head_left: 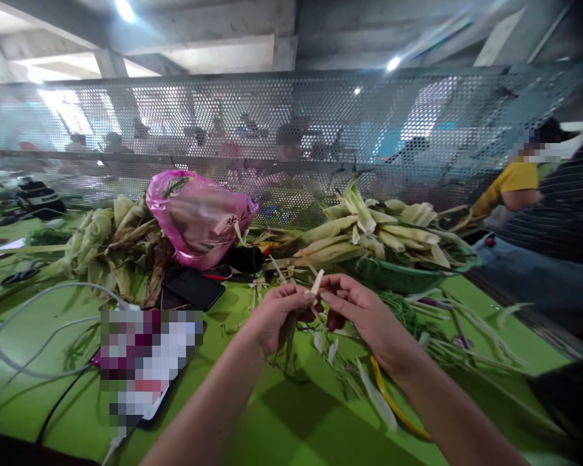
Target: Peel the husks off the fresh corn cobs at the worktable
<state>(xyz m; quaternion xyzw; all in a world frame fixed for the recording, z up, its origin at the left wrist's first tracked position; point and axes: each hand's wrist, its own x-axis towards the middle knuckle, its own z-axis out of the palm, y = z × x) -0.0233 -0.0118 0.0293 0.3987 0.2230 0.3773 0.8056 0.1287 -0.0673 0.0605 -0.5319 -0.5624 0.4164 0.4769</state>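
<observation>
My left hand point(278, 314) and my right hand point(357, 310) meet over the green table point(291, 421), both pinching a thin pale strip of corn husk point(317, 281) that sticks up between the fingertips. More husk strands hang down from my left hand. Loose husk scraps point(376, 398) lie on the table just below the hands.
A green basin point(398, 275) heaped with pale corn husks stands behind my right hand. A pink plastic bag point(199, 217), a husk pile point(109, 243), a black phone point(194, 288), white cables point(34, 310) and a yellow strip point(393, 404) lie around. A perforated metal screen point(291, 123) backs the table; other people sit at right.
</observation>
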